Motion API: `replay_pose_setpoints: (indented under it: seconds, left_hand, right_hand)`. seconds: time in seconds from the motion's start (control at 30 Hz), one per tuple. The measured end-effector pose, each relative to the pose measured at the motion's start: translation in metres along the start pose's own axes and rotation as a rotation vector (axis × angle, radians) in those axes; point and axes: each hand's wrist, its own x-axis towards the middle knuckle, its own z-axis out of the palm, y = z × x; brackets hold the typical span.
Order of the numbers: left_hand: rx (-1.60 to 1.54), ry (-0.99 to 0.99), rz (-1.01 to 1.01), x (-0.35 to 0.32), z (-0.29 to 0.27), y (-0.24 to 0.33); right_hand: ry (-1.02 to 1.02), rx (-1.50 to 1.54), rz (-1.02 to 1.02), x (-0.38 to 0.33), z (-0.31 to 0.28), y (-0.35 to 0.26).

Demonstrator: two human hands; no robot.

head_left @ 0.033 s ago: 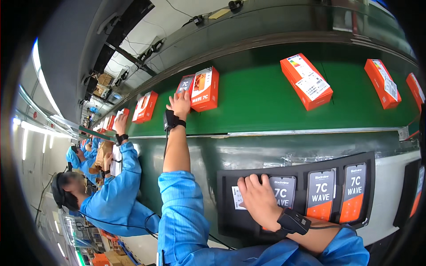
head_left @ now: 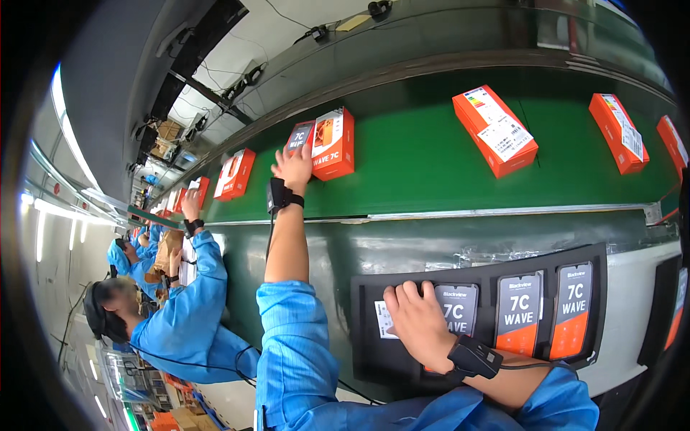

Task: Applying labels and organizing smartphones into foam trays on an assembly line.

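1. Fingers of left hand (head_left: pixel 293 167) rest on a dark phone (head_left: pixel 299 135) beside an open orange box (head_left: pixel 333 144) on the green conveyor belt (head_left: pixel 417 172); whether they actually clasp it, cannot tell.
2. Left arm fully outstretched, wrist strap visible.
3. Right hand (head_left: pixel 417 323) lies flat, unclenched, on black tray (head_left: pixel 366 337) of phones, apparently steadying it.
4. Neighbouring worker (head_left: pixel 180 316) reaches likewise.

The person's left arm stretches far forward, bare forearm out of a pushed-up blue sleeve, and the left hand (head_left: pixel 293 169) lies palm down with fingers spread and extended, a black band strapped round the wrist. The right arm is bent close to the body, its blue sleeve at the elbow. The right hand (head_left: pixel 417 323) rests palm down with fingers curled slightly forward, a black wrist-worn device behind it.
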Motion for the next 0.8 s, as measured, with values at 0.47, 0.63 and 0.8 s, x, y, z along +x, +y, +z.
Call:
replay_pose_setpoints:
  seconds: [0.47, 0.63, 0.8]
  left_hand:
    - [0.025, 0.187, 0.227, -0.008, -0.075, 0.058]
    - [-0.145, -0.102, 0.14, 0.015, -0.067, -0.005]
    - [0.046, -0.202, 0.101, 0.007, -0.054, 0.022]
  right_hand:
    - [0.076, -0.08, 0.002, -0.006, 0.005, 0.001]
    - [0.071, -0.085, 0.011, -0.005, 0.007, 0.001]
    - [0.045, -0.071, 0.009, -0.007, 0.009, 0.003]
